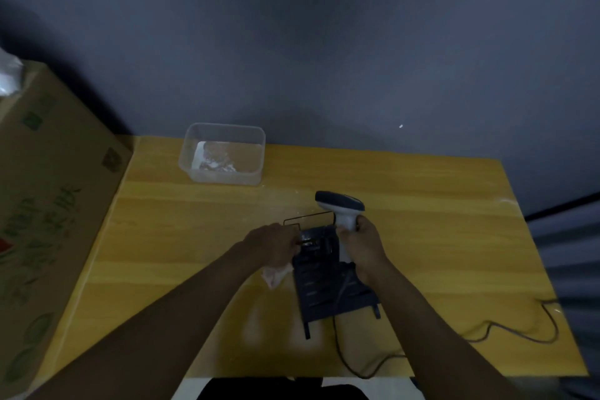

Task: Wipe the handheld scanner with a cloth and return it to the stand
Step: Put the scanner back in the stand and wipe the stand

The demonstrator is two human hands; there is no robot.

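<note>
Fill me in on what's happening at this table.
A person's right hand grips the grey-and-dark handheld scanner by its handle, upright over the dark slotted stand on the yellow wooden table. The left hand holds a crumpled white cloth and touches the stand's top. The scanner's cable trails right.

You worked in what appeared to be a stockroom or back office of a shop, not a home kitchen or lab. The evidence was as follows: a plain yellow wood-grain table (422, 237) set against a bare grey wall (292, 42); a large printed cardboard carton (48, 204) standing at the table's left edge; a corded handheld scanner (341, 208) with a dark stand (324, 286); and a clear plastic tub (224, 153) at the back of the table.
</note>
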